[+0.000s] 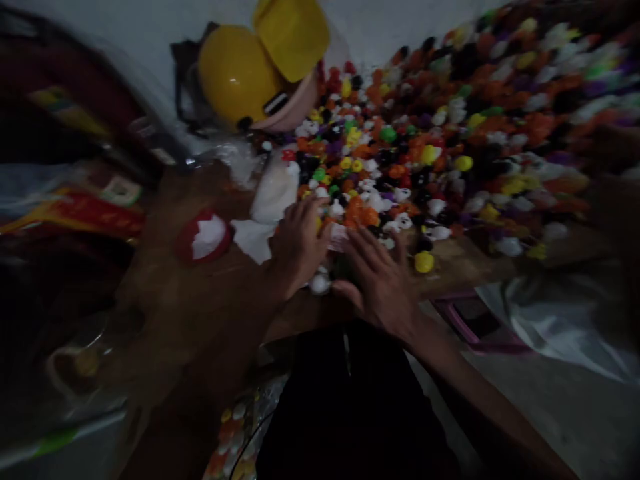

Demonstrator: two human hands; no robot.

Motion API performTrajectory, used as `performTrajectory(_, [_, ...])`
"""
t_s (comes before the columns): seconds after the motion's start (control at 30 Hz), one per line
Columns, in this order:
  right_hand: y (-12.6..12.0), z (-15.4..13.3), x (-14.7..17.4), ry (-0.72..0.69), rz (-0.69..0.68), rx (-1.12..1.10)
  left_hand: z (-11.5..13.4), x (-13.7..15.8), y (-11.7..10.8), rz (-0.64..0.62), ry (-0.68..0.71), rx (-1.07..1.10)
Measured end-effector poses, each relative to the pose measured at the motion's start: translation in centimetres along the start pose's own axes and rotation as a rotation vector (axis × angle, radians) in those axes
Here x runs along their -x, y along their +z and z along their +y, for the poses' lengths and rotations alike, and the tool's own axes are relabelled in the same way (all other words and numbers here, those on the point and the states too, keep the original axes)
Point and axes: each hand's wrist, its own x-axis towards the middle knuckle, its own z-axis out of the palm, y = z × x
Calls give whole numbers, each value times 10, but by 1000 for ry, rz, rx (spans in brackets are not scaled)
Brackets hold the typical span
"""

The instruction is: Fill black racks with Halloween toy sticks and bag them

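My left hand (300,243) lies over the near edge of a heap of small colourful plastic figures (360,193), fingers stretched forward. To its right, my right hand (383,283) has its fingers spread and its thumb held apart, fingertips among the nearest figures. Between my left thumb and my right fingertips shows a small pale pinkish piece (339,237); I cannot tell whether either hand grips it. A white rounded piece (320,283) sits below, between the two hands. Just right of my right hand is a yellow figure (425,261). The picture is dim and blurred.
On the wooden table (165,287) are a red round container (205,237) with something white, a white sheet (253,240) and a clear plastic bag (276,187). Yellow helmet-like objects (240,77) stand by the wall. A pink frame (480,323) and white sack (565,320) lie below right.
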Motion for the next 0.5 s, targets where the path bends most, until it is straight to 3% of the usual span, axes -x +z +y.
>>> performTrajectory(0.1, [11,-4,-11,21,-161,3,-7,-4,-8,-43,130,5])
performTrajectory(0.23, [13,-1,-12,86,-189,-30,-19,-8,-8,-294,399,65])
performTrajectory(0.3, [9,0,-6,77,-123,-87,-24,-7,-5,-372,390,36])
performTrajectory(0.4, [7,-1,14,115,82,-210,-28,-3,-3,-424,334,6])
performTrajectory(0.5, [19,-2,42,364,296,-339,-28,1,-2,-400,282,42])
